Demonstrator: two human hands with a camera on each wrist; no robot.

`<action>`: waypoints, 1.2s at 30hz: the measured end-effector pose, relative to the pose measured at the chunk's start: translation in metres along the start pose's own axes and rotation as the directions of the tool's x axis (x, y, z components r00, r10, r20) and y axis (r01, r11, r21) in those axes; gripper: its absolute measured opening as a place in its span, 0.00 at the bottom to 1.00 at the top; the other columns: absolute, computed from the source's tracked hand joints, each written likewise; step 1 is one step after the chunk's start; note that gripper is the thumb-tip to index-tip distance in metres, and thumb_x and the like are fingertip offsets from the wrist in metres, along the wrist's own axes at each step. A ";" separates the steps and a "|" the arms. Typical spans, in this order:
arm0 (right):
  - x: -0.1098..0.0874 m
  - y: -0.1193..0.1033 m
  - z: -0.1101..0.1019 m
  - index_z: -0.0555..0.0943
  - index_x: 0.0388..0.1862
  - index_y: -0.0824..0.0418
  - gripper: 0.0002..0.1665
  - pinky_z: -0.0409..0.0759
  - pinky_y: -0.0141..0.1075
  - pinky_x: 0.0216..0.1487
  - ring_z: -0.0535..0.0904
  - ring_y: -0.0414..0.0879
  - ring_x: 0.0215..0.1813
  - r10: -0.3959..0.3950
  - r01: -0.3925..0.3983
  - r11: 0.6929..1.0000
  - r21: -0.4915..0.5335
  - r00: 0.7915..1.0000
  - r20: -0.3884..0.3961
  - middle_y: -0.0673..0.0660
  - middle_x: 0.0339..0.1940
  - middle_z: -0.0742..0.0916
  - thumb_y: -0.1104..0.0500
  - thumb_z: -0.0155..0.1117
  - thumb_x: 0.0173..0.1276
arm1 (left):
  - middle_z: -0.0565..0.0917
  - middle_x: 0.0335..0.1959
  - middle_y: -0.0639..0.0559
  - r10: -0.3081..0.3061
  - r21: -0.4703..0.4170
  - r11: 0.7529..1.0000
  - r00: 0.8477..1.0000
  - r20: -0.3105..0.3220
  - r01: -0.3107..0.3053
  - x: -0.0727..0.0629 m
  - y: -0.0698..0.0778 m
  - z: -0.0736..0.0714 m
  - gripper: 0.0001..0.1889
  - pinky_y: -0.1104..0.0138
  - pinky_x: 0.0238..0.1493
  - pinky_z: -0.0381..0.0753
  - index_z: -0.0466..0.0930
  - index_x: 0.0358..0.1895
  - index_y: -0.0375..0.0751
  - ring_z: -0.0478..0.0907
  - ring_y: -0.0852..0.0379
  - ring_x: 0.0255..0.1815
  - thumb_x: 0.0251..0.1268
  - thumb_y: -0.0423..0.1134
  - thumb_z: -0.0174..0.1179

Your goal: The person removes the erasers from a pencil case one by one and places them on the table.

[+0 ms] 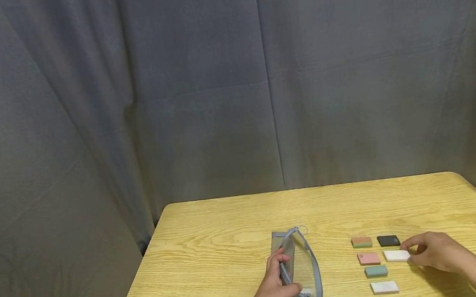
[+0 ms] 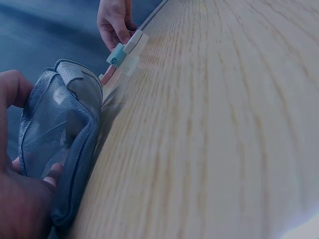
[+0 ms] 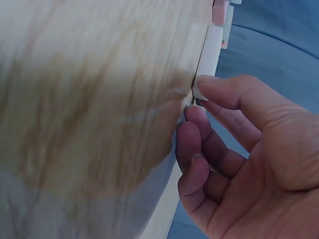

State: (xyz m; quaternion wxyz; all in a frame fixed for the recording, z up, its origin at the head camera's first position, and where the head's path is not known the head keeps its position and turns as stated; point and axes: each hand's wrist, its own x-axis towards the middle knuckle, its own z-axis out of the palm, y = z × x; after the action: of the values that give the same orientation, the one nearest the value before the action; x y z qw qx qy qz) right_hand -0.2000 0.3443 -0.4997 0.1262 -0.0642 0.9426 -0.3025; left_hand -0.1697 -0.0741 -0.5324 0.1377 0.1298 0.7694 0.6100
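My left hand (image 1: 274,285) grips a grey mesh zipper pouch (image 1: 316,271) by one side, thumb at its mouth and fingers on the outer face. The pouch's mouth gapes, and something whitish shows low inside it. Over on the right, my right hand (image 1: 436,251) pinches the right end of a white eraser-like block (image 1: 395,256) between thumb and fingertips. In the right wrist view that white block (image 3: 210,55) lies at the tabletop, with the thumb on its near end. The left wrist view shows the pouch (image 2: 82,109) tilted on the wood.
Around the white block lie a black block (image 1: 388,240), an orange-and-green one (image 1: 361,242), a pink one (image 1: 369,258), a teal one (image 1: 376,271) and a whitish one (image 1: 385,288). The wooden table (image 1: 213,248) ends before grey curtains (image 1: 209,122).
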 end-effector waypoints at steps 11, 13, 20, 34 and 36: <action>-0.003 -0.008 -0.005 0.85 0.52 0.62 0.19 0.70 0.33 0.27 0.70 0.44 0.31 -0.030 0.030 0.999 -0.021 0.999 -0.016 0.52 0.31 0.79 0.57 0.72 0.64 | 0.49 0.80 0.47 -0.012 -0.005 1.000 1.000 -0.007 0.012 -0.001 0.001 0.000 0.34 0.35 0.71 0.56 0.61 0.63 0.43 0.46 0.29 0.79 0.49 0.34 0.63; -0.004 -0.013 -0.006 0.84 0.54 0.63 0.20 0.70 0.34 0.27 0.70 0.44 0.30 -0.042 0.042 0.999 -0.016 0.999 -0.022 0.52 0.30 0.79 0.57 0.71 0.65 | 0.48 0.80 0.47 -0.011 -0.005 1.000 1.000 -0.005 0.011 -0.001 0.001 0.000 0.34 0.35 0.71 0.56 0.61 0.63 0.43 0.45 0.28 0.79 0.49 0.34 0.63; -0.005 -0.034 -0.004 0.83 0.55 0.63 0.21 0.70 0.35 0.29 0.71 0.45 0.32 -0.089 0.085 0.995 -0.057 0.994 -0.064 0.50 0.31 0.81 0.54 0.70 0.67 | 0.48 0.80 0.45 0.005 0.000 1.000 1.000 0.009 -0.005 -0.001 0.001 0.000 0.34 0.35 0.70 0.58 0.60 0.63 0.41 0.46 0.27 0.78 0.50 0.35 0.62; -0.005 -0.068 0.007 0.82 0.58 0.66 0.26 0.70 0.33 0.28 0.70 0.42 0.31 -0.142 0.143 0.990 0.003 0.986 -0.084 0.50 0.30 0.79 0.53 0.71 0.66 | 0.48 0.80 0.44 0.004 -0.023 1.000 1.000 0.013 -0.004 0.000 0.000 -0.001 0.33 0.35 0.71 0.56 0.60 0.63 0.41 0.43 0.27 0.79 0.51 0.34 0.62; -0.005 -0.072 0.008 0.82 0.58 0.66 0.26 0.69 0.33 0.28 0.69 0.42 0.31 -0.150 0.151 0.988 0.002 0.985 -0.087 0.50 0.30 0.79 0.53 0.72 0.65 | 0.48 0.80 0.44 0.003 -0.025 1.000 1.000 0.010 -0.003 0.001 0.000 -0.001 0.33 0.35 0.72 0.55 0.60 0.63 0.41 0.43 0.28 0.79 0.50 0.34 0.62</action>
State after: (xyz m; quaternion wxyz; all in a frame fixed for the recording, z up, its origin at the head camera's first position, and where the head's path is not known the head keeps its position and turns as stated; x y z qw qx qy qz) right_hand -0.1898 0.2829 -0.4630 0.0620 -0.1216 0.9383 -0.3178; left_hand -0.1707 -0.0746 -0.5325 0.1422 0.1323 0.7607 0.6193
